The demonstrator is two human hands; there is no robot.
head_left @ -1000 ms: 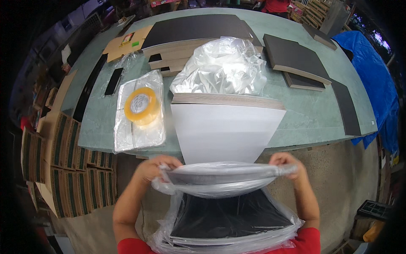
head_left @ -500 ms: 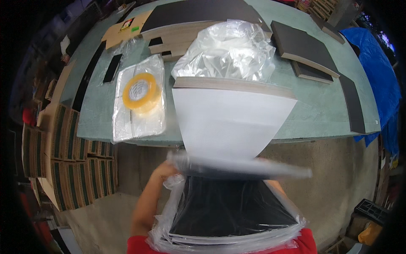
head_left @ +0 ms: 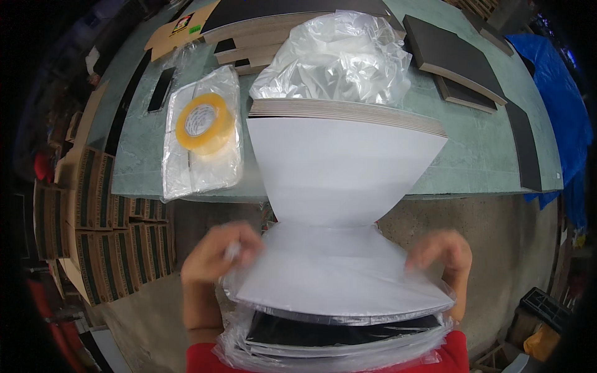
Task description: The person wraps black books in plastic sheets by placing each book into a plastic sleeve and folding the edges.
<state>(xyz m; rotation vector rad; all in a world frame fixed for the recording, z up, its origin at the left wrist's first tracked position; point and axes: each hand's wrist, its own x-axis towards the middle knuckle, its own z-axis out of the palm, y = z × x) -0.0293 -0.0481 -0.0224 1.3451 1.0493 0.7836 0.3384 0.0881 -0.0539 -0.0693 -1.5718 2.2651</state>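
A flat white-faced board in clear plastic (head_left: 339, 273) lies at my lap, on top of a black board in clear plastic (head_left: 336, 331). My left hand (head_left: 224, 252) is raised at the board's left edge, its fingers smeared by motion; a small whitish spot shows at them. On the opposite edge my right hand (head_left: 441, 253) hangs with bent fingers pointing down, also blurred. Whether either hand touches the plastic I cannot tell. Just beyond, a thick stack of white-faced boards (head_left: 339, 161) rests at the table's front edge, its layered grey edges facing up.
On the green table (head_left: 140, 168) sit a yellow tape roll (head_left: 202, 124) on a pack of clear bags (head_left: 180, 171), crumpled clear plastic (head_left: 336, 59) and dark boards (head_left: 457, 56). Cartons (head_left: 118, 248) are stacked at left; a blue tarp (head_left: 553, 105) hangs at right.
The plastic-wrapped white board, blurred and nearly edge-on before, now lies flat over the black one. Both hands have come into fuller view at its sides.
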